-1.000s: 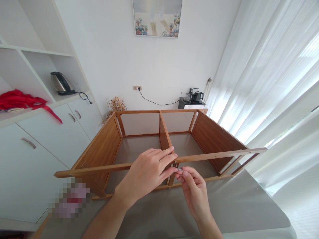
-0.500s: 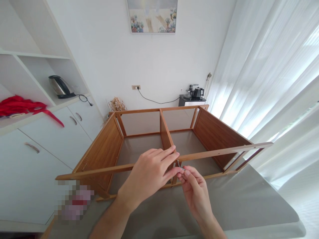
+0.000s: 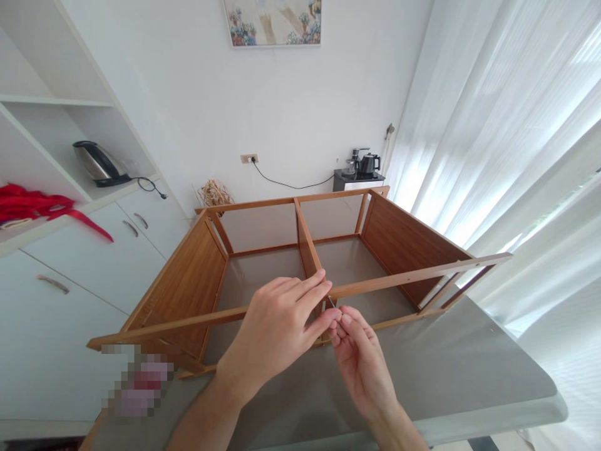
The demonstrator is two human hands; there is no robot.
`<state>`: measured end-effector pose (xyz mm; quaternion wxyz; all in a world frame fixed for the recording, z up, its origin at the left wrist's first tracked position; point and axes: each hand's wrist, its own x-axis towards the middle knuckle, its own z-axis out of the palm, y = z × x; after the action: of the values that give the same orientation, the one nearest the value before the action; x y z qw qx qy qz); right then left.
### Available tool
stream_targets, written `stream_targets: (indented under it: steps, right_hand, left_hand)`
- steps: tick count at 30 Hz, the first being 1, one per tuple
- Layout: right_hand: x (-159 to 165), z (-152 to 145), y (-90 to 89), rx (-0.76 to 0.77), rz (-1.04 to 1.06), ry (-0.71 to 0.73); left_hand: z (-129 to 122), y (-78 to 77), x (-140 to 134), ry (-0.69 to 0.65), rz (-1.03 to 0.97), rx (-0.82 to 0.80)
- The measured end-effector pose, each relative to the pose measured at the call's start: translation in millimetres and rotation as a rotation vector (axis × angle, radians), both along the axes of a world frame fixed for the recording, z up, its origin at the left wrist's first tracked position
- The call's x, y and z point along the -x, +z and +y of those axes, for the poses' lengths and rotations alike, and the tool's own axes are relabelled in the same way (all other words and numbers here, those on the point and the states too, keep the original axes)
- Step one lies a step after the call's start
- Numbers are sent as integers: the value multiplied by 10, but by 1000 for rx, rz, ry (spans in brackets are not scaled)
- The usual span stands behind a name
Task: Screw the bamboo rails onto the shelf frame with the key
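A brown wooden shelf frame (image 3: 307,241) lies on its side on the grey table, with a middle panel between two end panels. My left hand (image 3: 277,332) reaches over its near rail at the middle joint. The fingers press on the wood, and the thumb extends down to my right fingertips. My right hand (image 3: 359,357) pinches a thin metal hex key (image 3: 332,302) just below the rail. The key's upper end meets the joint; its lower part is mostly covered by fingers, and the screw head is hidden.
The grey table (image 3: 446,369) carries the frame; its rounded corner is at right. White cabinets (image 3: 84,250) with a kettle (image 3: 101,164) and red cloth (image 3: 42,203) stand left. White curtains (image 3: 493,125) hang right. A black coffee maker and kettle (image 3: 366,164) stand behind. A blurred patch covers something at lower left.
The view has tilted down and shifted slightly, so the scene sits a little higher and further left. The hex key has turned to a different angle in my right fingers; both hands stay at the joint.
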<state>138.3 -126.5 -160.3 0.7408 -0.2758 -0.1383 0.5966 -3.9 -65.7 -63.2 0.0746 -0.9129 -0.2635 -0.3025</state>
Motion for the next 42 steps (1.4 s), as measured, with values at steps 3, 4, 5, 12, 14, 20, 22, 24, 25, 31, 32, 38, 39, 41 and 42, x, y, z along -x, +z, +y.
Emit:
stream_targets:
  steps: [3,4,5,12,14,20,22,24,25,31,32,38,39,41,42]
  right_hand:
    - [45,-7,-7,-12,46,11]
    - [68,-10,-9,-16,63,10]
    - [95,-12,-12,-18,81,6]
    - [272,-19,-68,56,186,5]
    - [297,-27,-83,64,212,27]
    - [327,-38,-72,53,208,57]
    - [315,-33,-66,37,193,60]
    - [286,-26,-69,8,162,77]
    - [267,-24,-75,-11,141,90]
    - [115,-15,-82,-6,4,75]
    - [83,-15,-68,13,-23,54]
    - [-139,-36,111,49,-309,-136]
    - [-173,-42,151,47,-386,-182]
    - [-227,-49,240,49,-546,-253]
    - [-248,-48,288,48,-622,-271]
  left_hand:
    - [1,-3,0,2,-6,-1]
    - [-1,-3,0,1,-6,2]
    - [-4,-3,0,0,-3,8]
    - [-12,3,10,4,29,39]
    - [-12,2,13,5,35,38]
    - [-23,0,1,13,17,24]
    - [-26,2,-6,20,10,17]
    - [-26,5,-8,24,7,15]
    - [-24,6,-8,23,7,16]
    - [-12,-13,-11,15,-13,23]
    - [-12,-19,-16,15,-18,24]
    - [-18,-39,-36,23,-28,18]
    - [-20,-37,-35,24,-26,22]
    - [-22,-30,-27,23,-24,38]
    - [-24,-27,-22,23,-24,49]
